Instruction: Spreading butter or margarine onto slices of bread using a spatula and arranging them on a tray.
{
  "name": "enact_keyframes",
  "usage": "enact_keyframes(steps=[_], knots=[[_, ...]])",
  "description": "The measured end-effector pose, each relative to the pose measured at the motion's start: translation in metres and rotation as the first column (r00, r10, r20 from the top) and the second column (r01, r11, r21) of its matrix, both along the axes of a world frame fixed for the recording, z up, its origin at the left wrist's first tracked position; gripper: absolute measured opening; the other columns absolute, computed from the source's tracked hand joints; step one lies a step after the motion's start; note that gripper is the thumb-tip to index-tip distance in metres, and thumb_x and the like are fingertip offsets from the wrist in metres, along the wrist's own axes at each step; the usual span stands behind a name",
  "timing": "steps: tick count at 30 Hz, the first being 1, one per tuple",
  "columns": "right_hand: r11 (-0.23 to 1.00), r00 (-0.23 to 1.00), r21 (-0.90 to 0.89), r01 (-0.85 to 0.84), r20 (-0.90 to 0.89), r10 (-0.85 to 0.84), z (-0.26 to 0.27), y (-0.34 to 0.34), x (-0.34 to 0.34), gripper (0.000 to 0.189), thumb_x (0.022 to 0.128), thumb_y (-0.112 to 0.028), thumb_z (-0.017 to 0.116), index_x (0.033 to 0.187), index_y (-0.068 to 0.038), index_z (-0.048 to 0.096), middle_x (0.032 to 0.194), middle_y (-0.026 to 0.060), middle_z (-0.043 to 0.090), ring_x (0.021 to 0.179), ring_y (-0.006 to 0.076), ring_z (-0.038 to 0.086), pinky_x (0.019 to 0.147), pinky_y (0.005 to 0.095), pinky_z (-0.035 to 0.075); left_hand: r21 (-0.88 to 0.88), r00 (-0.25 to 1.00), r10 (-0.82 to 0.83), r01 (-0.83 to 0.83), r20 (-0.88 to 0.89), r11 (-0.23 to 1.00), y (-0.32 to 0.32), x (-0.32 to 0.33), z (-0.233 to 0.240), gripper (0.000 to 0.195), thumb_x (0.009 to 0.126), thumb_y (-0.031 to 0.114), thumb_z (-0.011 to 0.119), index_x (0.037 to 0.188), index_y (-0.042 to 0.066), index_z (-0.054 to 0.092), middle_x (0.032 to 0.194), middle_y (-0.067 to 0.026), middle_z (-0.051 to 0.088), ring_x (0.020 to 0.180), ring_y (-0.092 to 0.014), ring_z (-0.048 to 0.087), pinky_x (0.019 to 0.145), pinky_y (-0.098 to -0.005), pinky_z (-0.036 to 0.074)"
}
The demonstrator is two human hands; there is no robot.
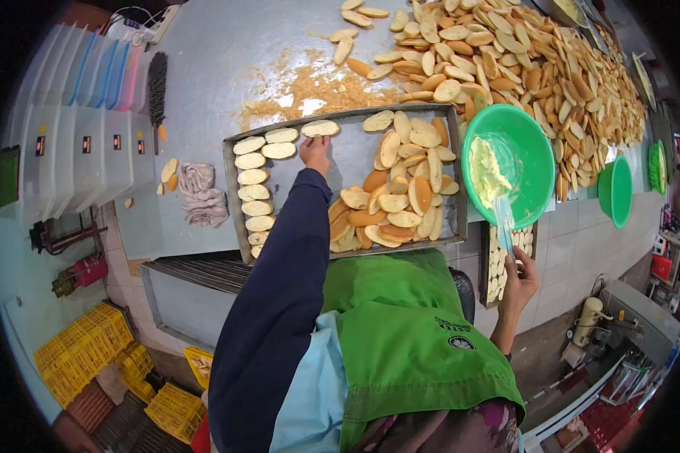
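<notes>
My left hand (316, 153) is at a spread-coated bread slice (320, 128) near the back edge of a metal tray (345, 164), its fingertips on the slice's near edge. Coated slices (253, 176) lie in a column along the tray's left wall, with a few more at the back left. Uncoated slices (394, 187) are heaped in its right half. My right hand (522, 270) holds a spatula (504, 221) by its handle; the smeared blade rests at the near rim of a green plastic bowl (535, 164) containing pale yellow spread (484, 170).
A large pile of bread slices (521, 62) covers the table's back right. Crumbs (323, 85) lie behind the tray. A crumpled cloth (203, 192), a dark brush (157, 90) and clear plastic bins (85, 141) are at the left. Another filled tray (485, 272) sits lower, below the bowl.
</notes>
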State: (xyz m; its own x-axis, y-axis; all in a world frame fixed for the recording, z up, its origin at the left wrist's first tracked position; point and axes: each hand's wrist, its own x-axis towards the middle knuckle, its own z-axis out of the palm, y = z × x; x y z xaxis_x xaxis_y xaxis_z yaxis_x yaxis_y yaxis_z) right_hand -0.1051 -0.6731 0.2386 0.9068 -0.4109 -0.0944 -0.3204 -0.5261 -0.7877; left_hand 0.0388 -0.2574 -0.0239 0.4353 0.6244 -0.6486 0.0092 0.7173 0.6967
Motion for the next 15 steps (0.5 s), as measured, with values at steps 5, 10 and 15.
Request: enact_keyframes(steps=[5,10,15], knots=[[1.000,0.999,0.005,0.026,0.023,-0.026,0.004,-0.011,0.013,0.022,0.072,-0.006,0.062,0.094,-0.005,0.061,0.085,0.0002,0.059,0.068,0.0078,0.047,0.059,0.0215,0.036,-0.104,0.990,0.097,-0.087,0.102,0.991,0.008,-0.007,-0.008,0.026,0.077,-0.002,0.055,0.097,-0.003,0.039,0.084,-0.0133,0.050,0.070,-0.020,0.054,0.068,-0.0295,0.053],[0.958,0.988,-0.287,-0.010,0.145,0.054,0.002,-0.056,0.045,0.017,0.077,-0.008,0.055,0.093,-0.005,0.061,0.085,0.0066,0.060,0.074,0.0173,0.055,0.063,0.0268,0.042,0.388,0.764,-0.543,0.645,-0.349,0.658,-0.063,-0.012,0.037,0.030,0.078,0.025,0.059,0.091,0.000,0.049,0.074,-0.0079,0.052,0.063,-0.016,0.054,0.054,-0.0274,0.048],[0.703,0.970,-0.678,-0.214,-0.232,0.071,-0.022,-0.110,0.102,0.019,0.076,-0.019,0.051,0.091,-0.011,0.061,0.086,0.0121,0.060,0.079,0.0299,0.057,0.067,0.0382,0.045,0.579,0.489,-0.611,0.813,-0.623,0.059,-0.121,-0.008,0.054,0.043,0.069,0.033,0.066,0.092,0.000,0.051,0.081,-0.0145,0.053,0.076,-0.029,0.052,0.069,-0.0366,0.042]])
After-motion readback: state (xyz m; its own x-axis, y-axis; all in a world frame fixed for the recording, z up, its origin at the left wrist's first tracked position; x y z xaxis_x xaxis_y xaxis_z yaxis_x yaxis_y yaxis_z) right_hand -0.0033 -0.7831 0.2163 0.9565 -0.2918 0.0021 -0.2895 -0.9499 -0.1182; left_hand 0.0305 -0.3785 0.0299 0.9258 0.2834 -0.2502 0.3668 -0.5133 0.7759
